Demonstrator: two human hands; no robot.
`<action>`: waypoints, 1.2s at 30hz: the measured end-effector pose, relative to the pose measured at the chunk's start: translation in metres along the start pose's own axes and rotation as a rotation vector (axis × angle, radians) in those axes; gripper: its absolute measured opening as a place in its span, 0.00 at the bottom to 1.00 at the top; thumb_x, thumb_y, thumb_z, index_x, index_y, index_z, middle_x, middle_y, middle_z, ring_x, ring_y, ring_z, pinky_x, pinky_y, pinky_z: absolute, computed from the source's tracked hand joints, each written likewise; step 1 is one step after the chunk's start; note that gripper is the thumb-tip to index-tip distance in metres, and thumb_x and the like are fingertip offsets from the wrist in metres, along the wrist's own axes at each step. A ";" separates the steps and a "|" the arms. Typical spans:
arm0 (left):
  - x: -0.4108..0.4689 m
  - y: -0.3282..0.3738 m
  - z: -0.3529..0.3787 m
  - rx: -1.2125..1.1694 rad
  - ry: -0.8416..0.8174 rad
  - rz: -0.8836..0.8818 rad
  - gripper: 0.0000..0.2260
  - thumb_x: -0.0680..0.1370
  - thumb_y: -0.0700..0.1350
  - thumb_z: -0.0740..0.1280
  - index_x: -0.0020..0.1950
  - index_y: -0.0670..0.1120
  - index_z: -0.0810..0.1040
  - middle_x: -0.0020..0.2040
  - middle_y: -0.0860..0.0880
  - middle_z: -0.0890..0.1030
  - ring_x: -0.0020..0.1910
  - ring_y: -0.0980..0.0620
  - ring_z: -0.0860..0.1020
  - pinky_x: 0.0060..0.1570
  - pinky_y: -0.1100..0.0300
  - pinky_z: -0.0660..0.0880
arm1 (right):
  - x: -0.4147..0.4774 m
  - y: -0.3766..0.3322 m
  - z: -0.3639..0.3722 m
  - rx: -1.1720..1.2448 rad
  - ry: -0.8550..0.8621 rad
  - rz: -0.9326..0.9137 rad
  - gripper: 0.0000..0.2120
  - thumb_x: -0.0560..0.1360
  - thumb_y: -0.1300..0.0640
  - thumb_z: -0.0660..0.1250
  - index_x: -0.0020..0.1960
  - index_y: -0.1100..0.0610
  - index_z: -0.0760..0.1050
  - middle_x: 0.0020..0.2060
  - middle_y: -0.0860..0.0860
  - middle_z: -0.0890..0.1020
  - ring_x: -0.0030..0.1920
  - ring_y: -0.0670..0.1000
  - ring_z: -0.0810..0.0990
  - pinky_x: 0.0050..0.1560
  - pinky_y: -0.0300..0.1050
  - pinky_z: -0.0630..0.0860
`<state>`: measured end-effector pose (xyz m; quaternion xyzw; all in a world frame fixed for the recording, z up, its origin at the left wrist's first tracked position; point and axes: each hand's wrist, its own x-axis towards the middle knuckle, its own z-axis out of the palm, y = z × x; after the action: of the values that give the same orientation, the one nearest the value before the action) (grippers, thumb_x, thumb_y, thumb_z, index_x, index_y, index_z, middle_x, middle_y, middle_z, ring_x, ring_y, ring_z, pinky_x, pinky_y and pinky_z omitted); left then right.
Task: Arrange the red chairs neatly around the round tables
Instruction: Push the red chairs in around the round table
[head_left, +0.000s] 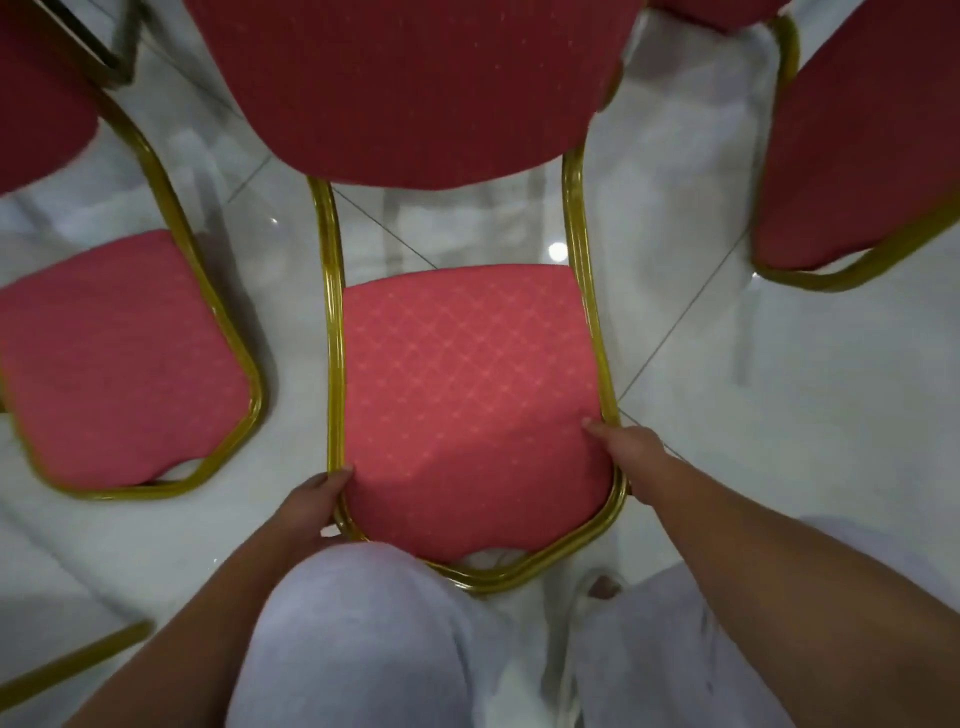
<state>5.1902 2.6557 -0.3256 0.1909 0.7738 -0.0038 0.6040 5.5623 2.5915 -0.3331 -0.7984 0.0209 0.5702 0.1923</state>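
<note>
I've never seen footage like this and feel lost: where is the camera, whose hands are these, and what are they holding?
No machine here: a person wears a wide-angle camera on the head, so this one picture looks down past their knee to the floor, glossy white tile. The left hand and right hand grip the front corners of the middle chair, thumbs on its red seat. A left chair and a right chair stand beside it, both red with gold frames. No table is in view.
</note>
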 end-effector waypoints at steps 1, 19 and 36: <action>-0.030 0.002 -0.009 -0.014 -0.020 -0.014 0.14 0.80 0.55 0.66 0.58 0.47 0.78 0.49 0.44 0.82 0.46 0.45 0.79 0.40 0.52 0.79 | -0.030 -0.005 -0.011 -0.022 0.004 0.008 0.31 0.70 0.49 0.77 0.64 0.68 0.75 0.54 0.60 0.83 0.48 0.58 0.83 0.53 0.51 0.81; -0.520 0.139 -0.114 -0.437 -0.166 0.086 0.08 0.78 0.47 0.69 0.44 0.45 0.75 0.33 0.48 0.75 0.34 0.51 0.75 0.32 0.56 0.76 | -0.525 -0.218 -0.194 -0.243 0.134 -0.064 0.11 0.75 0.54 0.72 0.53 0.56 0.73 0.36 0.52 0.74 0.34 0.49 0.71 0.36 0.42 0.69; -0.524 0.128 -0.232 -0.425 -0.270 0.337 0.10 0.79 0.46 0.68 0.56 0.43 0.78 0.49 0.44 0.82 0.46 0.47 0.81 0.45 0.53 0.79 | -0.644 -0.140 0.041 -0.735 -0.320 -0.580 0.20 0.75 0.48 0.70 0.65 0.52 0.74 0.59 0.51 0.77 0.52 0.47 0.78 0.47 0.37 0.73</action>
<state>5.1151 2.6766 0.2565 0.1838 0.6274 0.2330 0.7199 5.3360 2.6151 0.2871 -0.6888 -0.4344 0.5782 0.0496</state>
